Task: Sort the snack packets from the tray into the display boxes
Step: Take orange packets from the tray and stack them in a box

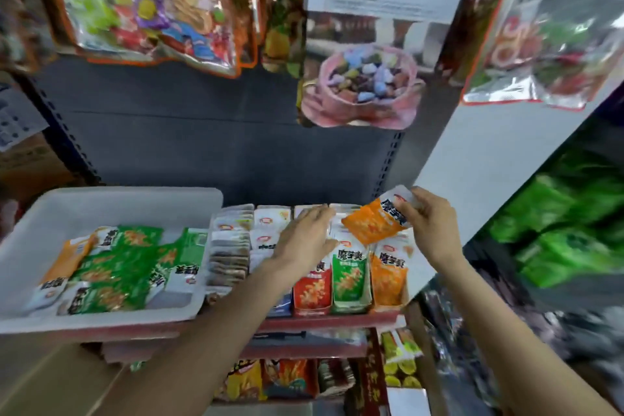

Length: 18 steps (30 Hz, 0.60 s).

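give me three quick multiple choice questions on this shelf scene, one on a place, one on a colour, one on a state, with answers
1. Where is the white plastic tray?
A. left of the display boxes
B. right of them
C. on the floor

2. What colour is the snack packet in the right hand?
A. green
B. orange
C. blue

3. What is the left hand doing?
A. gripping a green packet
B. resting open on the packets in the display boxes
C. lifting the tray

Answers: 1 A, the tray sits on the shelf beside the boxes' left end. 2 B, its printed face is orange with a white top. 3 B, the fingers lie flat and hold nothing.
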{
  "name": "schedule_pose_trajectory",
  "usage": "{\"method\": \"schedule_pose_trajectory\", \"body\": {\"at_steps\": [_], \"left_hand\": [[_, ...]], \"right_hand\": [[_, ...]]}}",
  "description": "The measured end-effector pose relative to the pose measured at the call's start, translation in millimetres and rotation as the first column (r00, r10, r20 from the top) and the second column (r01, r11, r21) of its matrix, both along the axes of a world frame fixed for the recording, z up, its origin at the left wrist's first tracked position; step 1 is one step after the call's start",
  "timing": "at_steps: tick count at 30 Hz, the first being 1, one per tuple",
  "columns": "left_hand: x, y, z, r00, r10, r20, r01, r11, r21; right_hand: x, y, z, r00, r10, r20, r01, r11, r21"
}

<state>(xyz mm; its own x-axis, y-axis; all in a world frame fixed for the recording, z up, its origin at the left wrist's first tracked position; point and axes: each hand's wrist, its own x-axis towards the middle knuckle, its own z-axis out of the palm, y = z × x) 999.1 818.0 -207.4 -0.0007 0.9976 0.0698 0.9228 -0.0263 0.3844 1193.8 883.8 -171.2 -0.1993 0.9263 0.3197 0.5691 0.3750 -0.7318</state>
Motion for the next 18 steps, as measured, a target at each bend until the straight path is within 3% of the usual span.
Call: {"method": "schedule_pose_trajectory", "body": {"at_steps": [4, 8, 11, 18], "left_hand": [[26, 13, -9, 0.978, -0.118, -0.174, 0.099, 0.988, -0.117], [35, 20, -21, 0.954, -0.168, -0.248, 0.112, 0.968, -0.226], [36, 23, -27, 0.959, -0.158, -0.235, 0.093, 0.96, -0.265], [40, 27, -26, 0.971, -0.119, -0.207, 0.066, 0.967, -0.247]], "right_hand": [[33, 15, 0, 0.981, 0.035, 0.189, -0.04, 0.999, 0.021], [49, 33, -7, 0.904, 0.118, 0.411, -0.09, 0.992, -0.089], [45, 35, -21, 0.856, 0.163, 0.49, -0.109, 0.985, -0.136], [30, 33, -67, 0.774, 0.206, 0.599, -0.197, 0.977, -0.081]]}}
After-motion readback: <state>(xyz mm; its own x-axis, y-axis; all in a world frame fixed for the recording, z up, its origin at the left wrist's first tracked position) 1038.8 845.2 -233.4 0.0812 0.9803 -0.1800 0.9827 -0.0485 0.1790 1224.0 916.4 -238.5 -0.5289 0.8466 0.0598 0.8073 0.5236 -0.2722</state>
